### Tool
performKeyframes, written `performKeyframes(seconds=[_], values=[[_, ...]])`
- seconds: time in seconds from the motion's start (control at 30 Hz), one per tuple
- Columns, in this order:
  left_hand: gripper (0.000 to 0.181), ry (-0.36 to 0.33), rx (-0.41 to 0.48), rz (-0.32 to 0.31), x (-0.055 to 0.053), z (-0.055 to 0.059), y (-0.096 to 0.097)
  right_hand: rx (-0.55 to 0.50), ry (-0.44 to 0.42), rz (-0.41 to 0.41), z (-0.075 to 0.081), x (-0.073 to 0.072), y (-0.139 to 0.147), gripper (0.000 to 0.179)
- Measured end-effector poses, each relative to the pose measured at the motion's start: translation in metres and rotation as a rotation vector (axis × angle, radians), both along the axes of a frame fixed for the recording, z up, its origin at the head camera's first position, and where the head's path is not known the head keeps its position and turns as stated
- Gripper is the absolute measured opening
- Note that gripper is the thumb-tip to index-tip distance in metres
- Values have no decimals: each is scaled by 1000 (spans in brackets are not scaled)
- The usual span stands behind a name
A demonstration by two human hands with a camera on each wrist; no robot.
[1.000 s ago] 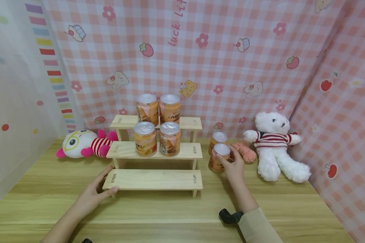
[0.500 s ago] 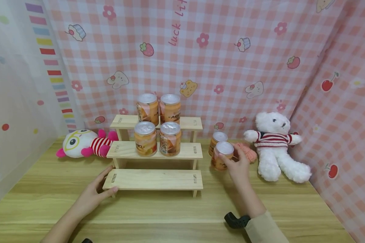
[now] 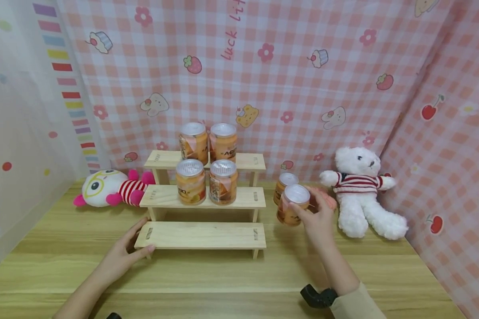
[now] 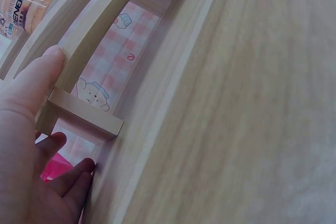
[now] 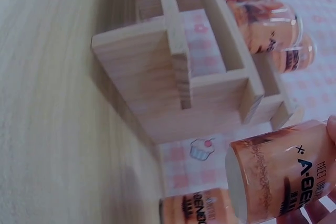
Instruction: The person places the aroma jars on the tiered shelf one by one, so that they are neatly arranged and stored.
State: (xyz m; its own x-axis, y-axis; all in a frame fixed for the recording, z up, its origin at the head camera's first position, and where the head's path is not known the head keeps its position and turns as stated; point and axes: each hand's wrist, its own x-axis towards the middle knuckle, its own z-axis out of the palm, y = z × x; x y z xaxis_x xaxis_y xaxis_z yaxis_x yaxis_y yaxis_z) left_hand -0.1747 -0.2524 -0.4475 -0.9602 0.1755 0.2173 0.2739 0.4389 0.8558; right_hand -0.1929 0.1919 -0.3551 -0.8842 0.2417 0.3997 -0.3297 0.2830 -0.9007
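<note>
My right hand (image 3: 319,223) grips an orange can (image 3: 290,213) with a pale lid, right of the stepped wooden shelf (image 3: 203,235). In the right wrist view this can (image 5: 278,171) is held off the table, its base showing. A second can (image 3: 280,190) stands just behind it, partly hidden. My left hand (image 3: 119,259) holds the left end of the lowest step, thumb on the board's edge, as the left wrist view of the thumb (image 4: 39,80) shows. Two cans (image 3: 190,188) stand on the middle step and two more cans (image 3: 223,141) on the top step.
A white teddy bear (image 3: 357,195) in a striped sweater sits at the right. Pink yarn (image 3: 328,199) lies behind my right hand. A plush toy (image 3: 107,188) lies left of the shelf. Checked cloth (image 3: 287,88) hangs behind the wooden table (image 3: 223,288).
My right hand has shifted slightly right with the can, which has come off the table and nearer to me. My left hand and the shelf have stayed put.
</note>
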Motion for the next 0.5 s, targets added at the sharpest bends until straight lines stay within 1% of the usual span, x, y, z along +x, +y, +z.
performKeyframes(seconds=[0.13,0.2,0.23,0.37,0.5], values=[[77,-2,6,-4,0,0,0,2,22,13,7,6,-4,52],[77,-4,4,-4,0,0,0,-7,44,28,3,4,-3,52],[77,-5,1,-4,0,1,0,-7,51,38,5,6,-4,52],[77,-6,-18,6,1,2,0,-21,94,65,-3,2,-4,53],[77,-9,-29,11,0,2,0,-34,126,89,-3,4,-9,53]])
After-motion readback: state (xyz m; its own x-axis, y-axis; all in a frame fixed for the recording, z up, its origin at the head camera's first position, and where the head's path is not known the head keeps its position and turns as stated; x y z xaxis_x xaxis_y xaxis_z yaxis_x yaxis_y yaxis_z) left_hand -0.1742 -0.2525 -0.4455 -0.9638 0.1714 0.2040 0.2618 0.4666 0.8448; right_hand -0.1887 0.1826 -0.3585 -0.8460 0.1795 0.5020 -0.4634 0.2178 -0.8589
